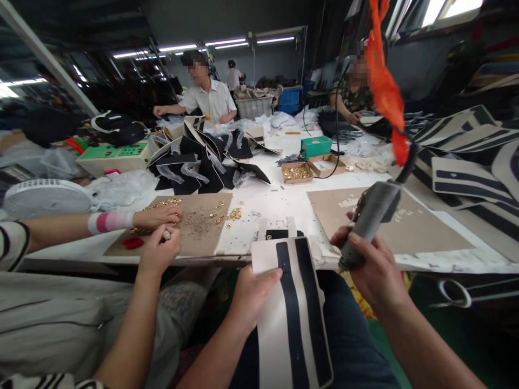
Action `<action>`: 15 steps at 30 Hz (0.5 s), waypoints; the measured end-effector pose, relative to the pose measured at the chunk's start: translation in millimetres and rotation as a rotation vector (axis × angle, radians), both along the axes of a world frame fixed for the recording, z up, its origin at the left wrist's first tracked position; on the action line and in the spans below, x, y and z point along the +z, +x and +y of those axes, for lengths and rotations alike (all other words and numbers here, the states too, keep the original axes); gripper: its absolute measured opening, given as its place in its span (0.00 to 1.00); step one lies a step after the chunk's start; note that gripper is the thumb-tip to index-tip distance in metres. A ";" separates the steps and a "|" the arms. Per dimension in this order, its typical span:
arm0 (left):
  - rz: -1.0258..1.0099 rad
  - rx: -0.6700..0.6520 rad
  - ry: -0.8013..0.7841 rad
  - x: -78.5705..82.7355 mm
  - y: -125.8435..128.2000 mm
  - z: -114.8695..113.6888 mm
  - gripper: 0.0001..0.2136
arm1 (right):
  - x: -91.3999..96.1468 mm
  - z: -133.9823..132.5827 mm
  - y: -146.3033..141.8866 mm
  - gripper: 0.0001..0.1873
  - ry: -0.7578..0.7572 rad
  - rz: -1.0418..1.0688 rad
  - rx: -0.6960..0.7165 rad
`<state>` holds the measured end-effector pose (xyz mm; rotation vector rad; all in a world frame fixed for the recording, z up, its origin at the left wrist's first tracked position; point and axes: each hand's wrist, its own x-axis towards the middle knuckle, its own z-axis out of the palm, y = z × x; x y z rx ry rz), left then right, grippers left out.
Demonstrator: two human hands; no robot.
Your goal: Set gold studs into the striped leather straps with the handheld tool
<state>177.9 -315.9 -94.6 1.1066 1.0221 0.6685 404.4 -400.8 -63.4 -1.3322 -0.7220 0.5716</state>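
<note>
My left hand [256, 294] grips the left edge of a beige panel [271, 346] with two black stripes, thumb on top. The panel slants from my lap up to the table's front edge, where its far end meets a small black piece [279, 234]. In my right hand [375, 267] is a grey electric screwdriver [371, 216], held above the table edge to the right of the panel. Its tip points down and left, apart from the panel. An orange cloth strip [387, 92] and a dark cable run up from its top end.
At my left, a co-worker's hands [160, 237] work over a brown board [203, 237] with gold fittings. Another brown board [430, 232] holds small pale pieces. Ahead stand a box of gold parts [297, 173] and a green box [316, 146]. Striped panels [474, 178] pile at right.
</note>
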 end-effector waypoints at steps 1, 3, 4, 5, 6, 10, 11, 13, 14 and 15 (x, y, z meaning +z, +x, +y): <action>-0.003 -0.002 -0.009 2.0 4.0 -1.4 0.17 | 11.6 2.3 -9.4 0.22 0.093 0.103 0.067; -0.023 -0.002 -0.031 8.4 12.4 -4.8 0.20 | 28.0 10.6 -27.6 0.24 0.203 0.227 0.170; -0.038 0.001 -0.039 12.3 16.0 -6.6 0.22 | 32.1 15.8 -35.8 0.24 0.238 0.250 0.177; -0.053 0.004 -0.041 16.0 19.0 -8.5 0.22 | 33.7 21.0 -43.2 0.22 0.266 0.258 0.155; -0.065 0.005 -0.037 19.4 21.1 -10.2 0.23 | 33.3 25.8 -49.7 0.19 0.287 0.252 0.116; -0.071 0.005 -0.003 23.9 23.3 -14.8 0.16 | 23.9 37.5 -67.5 0.14 0.328 0.169 0.028; -0.076 0.001 0.005 23.0 23.1 -15.3 0.15 | 21.7 38.7 -70.1 0.14 0.335 0.144 0.030; -0.083 -0.002 0.024 20.0 22.7 -15.9 0.12 | 18.2 39.9 -73.4 0.15 0.340 0.099 0.035; -0.086 0.000 0.034 18.4 22.7 -16.2 0.12 | 16.6 39.9 -74.2 0.16 0.337 0.080 0.039; -0.087 0.007 0.042 17.1 22.8 -16.8 0.12 | 15.0 39.4 -74.5 0.16 0.332 0.063 0.044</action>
